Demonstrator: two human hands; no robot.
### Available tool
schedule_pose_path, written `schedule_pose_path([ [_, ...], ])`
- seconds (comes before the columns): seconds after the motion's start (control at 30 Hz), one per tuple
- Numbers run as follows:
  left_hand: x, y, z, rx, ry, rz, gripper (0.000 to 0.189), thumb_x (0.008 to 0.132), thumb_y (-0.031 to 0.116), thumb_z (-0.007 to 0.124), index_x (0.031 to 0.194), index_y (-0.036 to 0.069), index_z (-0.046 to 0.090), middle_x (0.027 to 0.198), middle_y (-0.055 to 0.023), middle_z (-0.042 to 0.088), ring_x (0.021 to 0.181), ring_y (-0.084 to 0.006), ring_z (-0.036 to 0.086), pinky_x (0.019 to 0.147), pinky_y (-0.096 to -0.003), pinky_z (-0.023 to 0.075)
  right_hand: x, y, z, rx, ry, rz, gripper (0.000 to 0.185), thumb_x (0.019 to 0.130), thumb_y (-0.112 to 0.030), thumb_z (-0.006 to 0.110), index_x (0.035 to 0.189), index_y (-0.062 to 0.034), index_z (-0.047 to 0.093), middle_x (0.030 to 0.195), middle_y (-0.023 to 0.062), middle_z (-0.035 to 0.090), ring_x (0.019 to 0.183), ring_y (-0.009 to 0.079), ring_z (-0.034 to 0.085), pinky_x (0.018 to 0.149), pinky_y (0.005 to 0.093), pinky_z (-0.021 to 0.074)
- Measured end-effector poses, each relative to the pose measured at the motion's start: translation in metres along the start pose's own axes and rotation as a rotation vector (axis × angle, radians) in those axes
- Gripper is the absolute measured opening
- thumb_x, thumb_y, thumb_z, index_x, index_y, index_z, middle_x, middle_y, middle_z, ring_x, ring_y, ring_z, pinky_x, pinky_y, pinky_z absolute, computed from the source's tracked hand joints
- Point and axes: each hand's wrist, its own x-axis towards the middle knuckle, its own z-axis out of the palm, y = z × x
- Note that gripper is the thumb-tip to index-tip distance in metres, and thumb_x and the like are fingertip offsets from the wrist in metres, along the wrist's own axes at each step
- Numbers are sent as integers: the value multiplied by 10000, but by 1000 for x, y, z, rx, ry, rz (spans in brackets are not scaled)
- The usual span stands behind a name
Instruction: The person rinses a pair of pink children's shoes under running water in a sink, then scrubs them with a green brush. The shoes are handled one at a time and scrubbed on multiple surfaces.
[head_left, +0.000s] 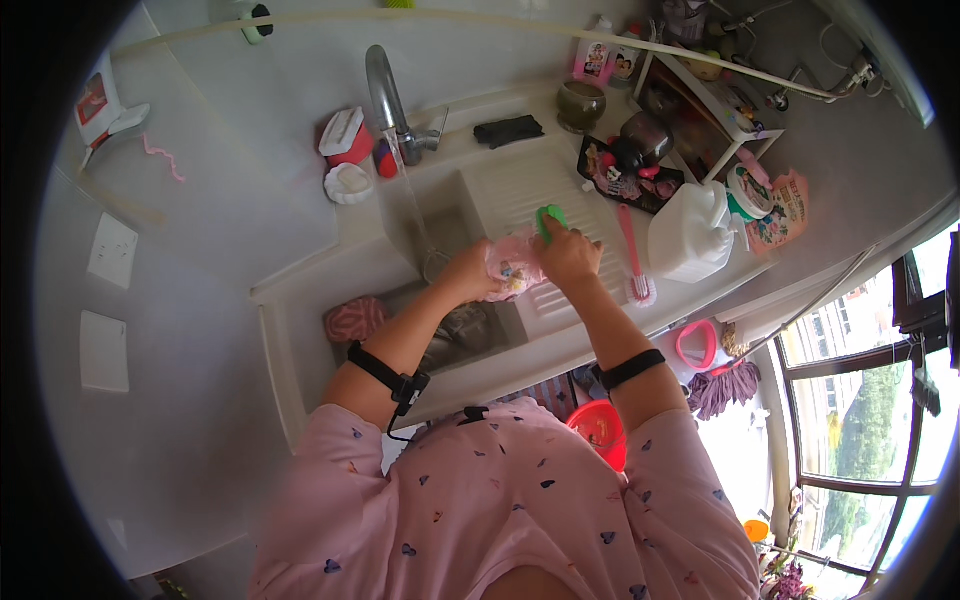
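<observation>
My left hand holds a wet pink printed item, perhaps a shoe or a folded cloth; its exact kind is not clear. My right hand grips a green scrubbing brush at the item's right end, its underside hidden. Both hands are over the inner edge of the sink's ribbed washboard. Water streams from the chrome faucet into the white sink basin beyond my left hand. A red patterned cloth lies in the basin, partly behind my left forearm.
Along the right side stand a white plastic jug, a pink-handled brush and a black tray of small items. A soap dish and red-and-white box sit left of the faucet. A red bucket is below the counter.
</observation>
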Motion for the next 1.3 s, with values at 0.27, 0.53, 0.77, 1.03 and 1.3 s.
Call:
schedule_pose_path([
  [0.27, -2, 2, 2, 94, 25, 141, 739, 614, 235, 844, 1198, -38, 485, 1088, -256, 618, 1030, -393, 620, 857, -425, 493, 1, 2, 6, -169, -136, -219, 518, 827, -372, 598, 1326, -254, 527, 934, 169, 688, 896, 325, 671, 867, 559, 415],
  [0.53, 1, -15, 11, 270, 204, 391, 685, 672, 174, 811, 1216, -54, 464, 960, -229, 655, 813, -349, 678, 674, -408, 541, -5, -13, -5, -181, -171, -189, 436, 851, -354, 564, 1274, -249, 556, 936, 144, 694, 912, 321, 671, 890, 551, 408],
  [0.77, -3, -2, 8, -96, -16, 38, 669, 693, 143, 802, 1201, -94, 437, 843, -205, 651, 558, -238, 664, 450, -347, 512, 8, -11, -6, -115, -94, -86, 444, 846, -358, 579, 1275, -246, 543, 917, 132, 688, 884, 326, 669, 884, 551, 405],
  [1.03, -9, 17, 1, -19, -25, 232, 645, 690, 187, 832, 1149, -83, 469, 830, -180, 651, 550, -212, 654, 451, -338, 510, 1, -16, -3, -199, -176, -189, 453, 851, -365, 565, 1287, -244, 534, 1022, 161, 677, 967, 324, 653, 924, 563, 396],
  [1.3, -19, 7, -9, -176, 3, -29, 674, 689, 154, 792, 1238, -89, 487, 1052, -213, 638, 904, -257, 674, 671, -327, 546, 51, 30, 9, 299, -109, -49, 738, 825, -399, 638, 1469, -215, 328, 1126, 232, 638, 1030, 412, 620, 941, 501, 451],
])
